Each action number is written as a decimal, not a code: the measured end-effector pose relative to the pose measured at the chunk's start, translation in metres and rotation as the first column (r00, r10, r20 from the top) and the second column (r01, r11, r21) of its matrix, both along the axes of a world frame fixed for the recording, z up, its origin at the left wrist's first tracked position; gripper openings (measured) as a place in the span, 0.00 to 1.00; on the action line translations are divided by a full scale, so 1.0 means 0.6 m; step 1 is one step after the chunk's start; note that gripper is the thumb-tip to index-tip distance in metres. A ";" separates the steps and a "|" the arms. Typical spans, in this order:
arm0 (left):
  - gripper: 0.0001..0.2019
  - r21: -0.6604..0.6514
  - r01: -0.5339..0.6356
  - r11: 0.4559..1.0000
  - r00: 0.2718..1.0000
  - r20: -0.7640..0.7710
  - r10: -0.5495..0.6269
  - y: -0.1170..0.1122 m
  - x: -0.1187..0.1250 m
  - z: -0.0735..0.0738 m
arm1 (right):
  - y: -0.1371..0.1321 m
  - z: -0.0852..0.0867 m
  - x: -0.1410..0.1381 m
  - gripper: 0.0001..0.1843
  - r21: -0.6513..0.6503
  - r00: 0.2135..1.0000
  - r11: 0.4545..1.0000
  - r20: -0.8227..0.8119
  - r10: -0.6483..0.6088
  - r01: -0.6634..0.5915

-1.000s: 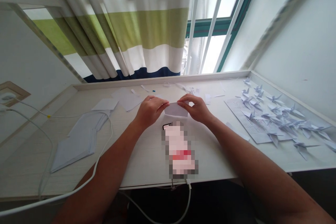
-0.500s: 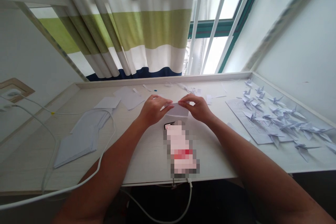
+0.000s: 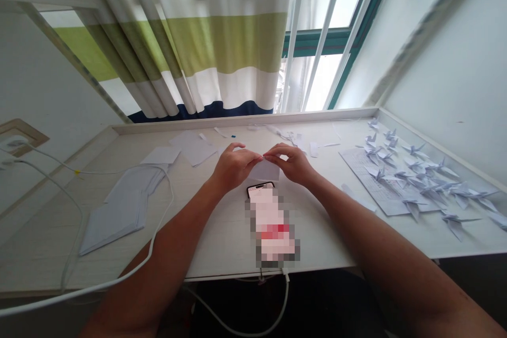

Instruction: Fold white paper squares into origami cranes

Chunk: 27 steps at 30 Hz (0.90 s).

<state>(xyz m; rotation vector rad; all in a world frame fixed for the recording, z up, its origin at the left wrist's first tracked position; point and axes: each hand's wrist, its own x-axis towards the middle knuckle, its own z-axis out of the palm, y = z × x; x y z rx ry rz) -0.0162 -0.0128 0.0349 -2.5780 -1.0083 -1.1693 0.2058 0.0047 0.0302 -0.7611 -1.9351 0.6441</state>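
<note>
1. Gap between left hand [image 3: 235,166] and right hand [image 3: 293,163] has narrowed since the earlier frame; fingertips now meet or nearly so, centre of frame.
2. Both hands pinch the upper edge of white paper [image 3: 266,171] between thumb and finger; grip presumably keeps that edge aligned and steady. Paper thin, smooth, straight-edged below.
3. Phone [image 3: 259,195], mostly pixelated, lies just below the paper, screen up, likely for easy viewing.
4. Paper stack [image 3: 113,222], left of frame: matte, loosely fanned sheets, apparently kept within reach.
5. Paper cranes [image 3: 454,224], right of frame: sharp points, crisp creases; many on a printed sheet [image 3: 390,199], seemingly set aside, apart from the hands.
</note>
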 end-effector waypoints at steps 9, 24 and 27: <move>0.12 -0.012 -0.023 1.000 1.000 0.014 0.024 0.000 -0.019 0.002 | 0.001 0.004 0.008 0.07 0.015 0.998 0.999 -0.049 -0.040 0.041; 0.12 -0.222 0.063 0.973 0.979 0.203 -0.017 -0.008 0.002 -0.003 | -0.005 0.004 -0.006 0.17 -0.194 0.986 0.981 -0.158 -0.053 0.022; 0.11 -0.328 0.118 0.937 0.931 0.366 0.011 -0.011 0.009 -0.005 | -0.002 0.001 -0.007 0.17 -0.227 0.978 0.974 -0.202 -0.058 0.011</move>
